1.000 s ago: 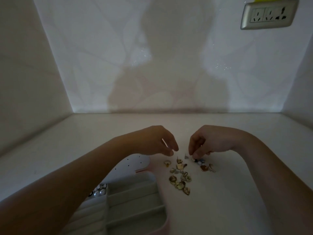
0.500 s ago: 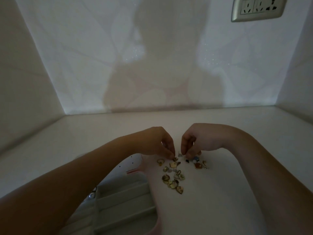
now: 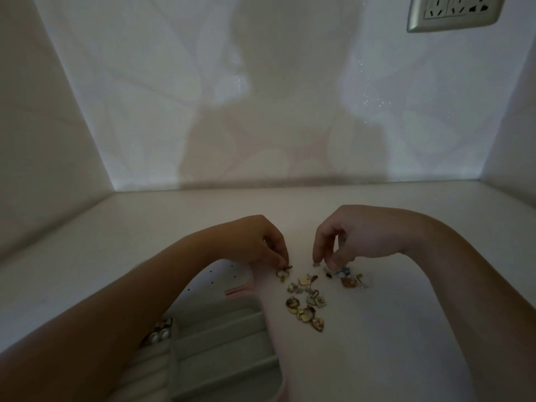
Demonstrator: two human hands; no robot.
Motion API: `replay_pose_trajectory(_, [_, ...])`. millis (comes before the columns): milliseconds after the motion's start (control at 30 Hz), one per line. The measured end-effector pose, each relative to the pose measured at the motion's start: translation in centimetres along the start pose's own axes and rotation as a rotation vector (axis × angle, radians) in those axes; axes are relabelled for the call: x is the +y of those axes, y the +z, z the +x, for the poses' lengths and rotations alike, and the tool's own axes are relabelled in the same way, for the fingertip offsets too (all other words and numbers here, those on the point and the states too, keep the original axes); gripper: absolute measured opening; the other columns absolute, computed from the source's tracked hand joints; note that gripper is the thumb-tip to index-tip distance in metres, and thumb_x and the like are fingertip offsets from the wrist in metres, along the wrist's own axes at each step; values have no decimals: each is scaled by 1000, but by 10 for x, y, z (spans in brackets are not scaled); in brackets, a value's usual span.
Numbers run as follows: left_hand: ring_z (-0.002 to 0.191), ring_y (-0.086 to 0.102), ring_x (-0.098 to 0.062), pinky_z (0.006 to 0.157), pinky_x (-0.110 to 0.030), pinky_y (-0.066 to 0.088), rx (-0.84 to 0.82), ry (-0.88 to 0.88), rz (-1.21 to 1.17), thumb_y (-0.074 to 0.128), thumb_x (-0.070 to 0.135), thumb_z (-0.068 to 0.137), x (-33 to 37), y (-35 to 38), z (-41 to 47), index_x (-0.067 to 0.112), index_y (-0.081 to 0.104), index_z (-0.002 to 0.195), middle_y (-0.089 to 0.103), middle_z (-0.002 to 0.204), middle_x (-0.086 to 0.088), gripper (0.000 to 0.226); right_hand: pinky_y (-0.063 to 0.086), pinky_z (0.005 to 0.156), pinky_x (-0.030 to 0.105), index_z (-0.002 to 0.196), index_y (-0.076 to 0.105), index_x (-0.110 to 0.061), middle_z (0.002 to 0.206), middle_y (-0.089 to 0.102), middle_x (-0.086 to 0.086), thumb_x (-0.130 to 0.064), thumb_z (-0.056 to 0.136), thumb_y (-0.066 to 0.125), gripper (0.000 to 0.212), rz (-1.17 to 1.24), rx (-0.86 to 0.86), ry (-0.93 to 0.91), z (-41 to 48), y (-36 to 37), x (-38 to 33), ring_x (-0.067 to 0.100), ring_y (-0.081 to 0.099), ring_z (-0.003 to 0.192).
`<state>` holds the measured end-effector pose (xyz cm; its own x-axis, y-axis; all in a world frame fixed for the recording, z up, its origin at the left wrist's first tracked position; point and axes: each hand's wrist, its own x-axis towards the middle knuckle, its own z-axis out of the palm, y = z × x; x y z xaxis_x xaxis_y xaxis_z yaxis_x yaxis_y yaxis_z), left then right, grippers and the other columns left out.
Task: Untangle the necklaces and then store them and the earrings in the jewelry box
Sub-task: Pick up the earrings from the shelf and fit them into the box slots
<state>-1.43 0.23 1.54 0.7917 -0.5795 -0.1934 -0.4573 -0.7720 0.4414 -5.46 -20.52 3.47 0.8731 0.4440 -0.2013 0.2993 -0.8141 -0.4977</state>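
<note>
On the bench, left hand pinches a gold earring; right hand is curled, index tip on a small pale piece, grip unclear. Below both hands: loose earrings. Under the left forearm: open jewelry box.

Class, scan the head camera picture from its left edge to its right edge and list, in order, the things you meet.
Pearl earrings → left hand, pinching a gold earring → right hand → wall socket.
</note>
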Motion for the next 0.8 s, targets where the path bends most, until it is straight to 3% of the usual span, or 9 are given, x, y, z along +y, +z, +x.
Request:
replay_pose_trajectory(167, [93, 65, -11, 93, -31, 51, -5, 7, -14, 71, 26, 84, -3, 0, 1, 26, 72, 89, 71, 92, 7, 5, 39, 49, 11, 90, 72, -20, 87, 73, 0, -16, 76, 79, 16, 22, -124, 44, -10, 1, -10, 1, 60, 58])
replay_pose_trajectory(400, [88, 64, -11, 89, -31, 52, -18, 25, -7, 68, 25, 86, -5, 3, -1, 28, 69, 86, 69, 89, 9, 4, 43, 47, 14, 82, 72, -10, 67, 71, 0, -35, 73, 82, 28, -41, -393, 209, -23, 19, -37, 7, 64, 54])
replay_pose_trajectory(567, [73, 58, 0, 76, -20, 49, -18, 34, -29, 69, 24, 86, -8, 3, -2, 31, 68, 83, 65, 80, 15, 7, 43, 46, 15, 84, 67, -8, 62, 69, 1, -48, 68, 82, 45, -91, -316, 266, -21, 29, -47, 8, 60, 47])
replay_pose_trajectory(667, [74, 59, -1, 78, -22, 50, -19, 35, -33, 69, 23, 86, -9, 3, -3, 29, 68, 84, 66, 81, 13, 6, 43, 46, 16, 91, 67, -4, 63, 70, 3, -56, 66, 79, 59, -122, -230, 261, -16, 35, -48, 10, 57, 46])
replay_pose_trajectory(800, [75, 59, -1, 81, -24, 50, -20, 35, -29, 69, 22, 86, -10, 2, -3, 28, 68, 85, 66, 82, 13, 6, 42, 43, 18, 84, 64, -11, 60, 67, 0, -47, 66, 83, 45, -108, -122, 237, -11, 35, -42, 8, 56, 43])
